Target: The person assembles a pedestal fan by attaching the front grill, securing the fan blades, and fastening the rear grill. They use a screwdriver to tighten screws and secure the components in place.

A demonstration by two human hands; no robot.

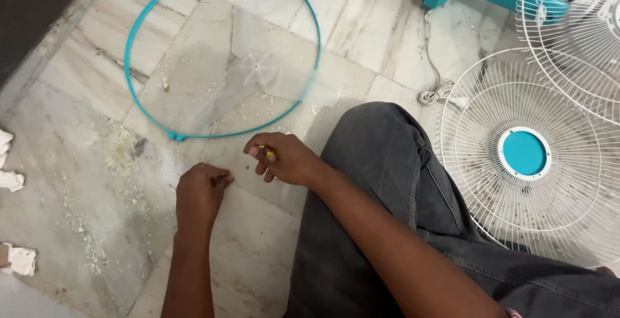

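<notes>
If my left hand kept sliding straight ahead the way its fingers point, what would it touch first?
Probably the teal ring near its clasp, just ahead of the left hand. Only bare marble floor lies between them, though depth is hard to judge.

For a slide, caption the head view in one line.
Left hand and right hand pinch small parts on the floor beside a teal ring and fan grille.

Marble tile floor [84, 182], dusty. Teal guard ring [139, 14] at eleven o'clock, clear fan blade [258, 66] inside it. White grille [523, 153] at three. Crumpled tissues [19, 260] at nine.
</notes>
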